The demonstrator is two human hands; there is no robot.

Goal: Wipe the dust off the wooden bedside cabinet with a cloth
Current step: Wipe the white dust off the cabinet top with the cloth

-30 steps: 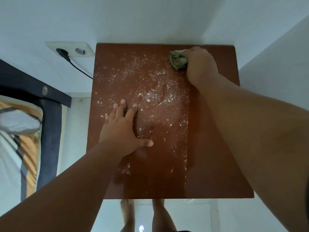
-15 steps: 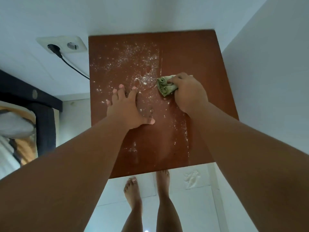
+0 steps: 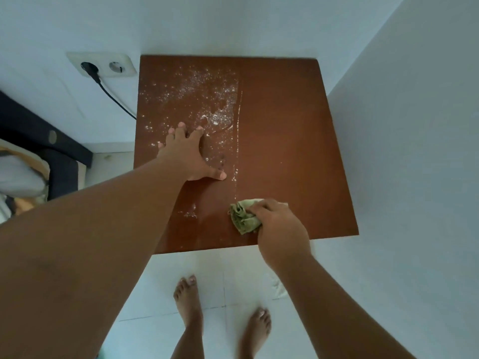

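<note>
My right hand (image 3: 281, 226): closed around a crumpled green cloth (image 3: 243, 216), pressing it onto the cabinet top near the front edge.
My left hand (image 3: 188, 154): flat on the wood with fingers spread, holding nothing, the thumb pointing toward the cloth.
Bedside cabinet (image 3: 290, 141): reddish-brown wooden top, tucked into the corner where two white walls meet.
Dust (image 3: 191, 94): white specks scattered over the left half of the top, thickest at the back left, with a small patch near the front just left of the cloth.
Dust line (image 3: 237, 141): a thin white ridge running front to back, dividing the speckled left side from the clean right side.
Wall socket (image 3: 102, 66): on the wall left of the cabinet, a black plug and cable in one outlet.
My bare feet (image 3: 189, 301): on the white tiled floor in front of the cabinet.
Bed (image 3: 31, 156): dark frame at the left edge.
</note>
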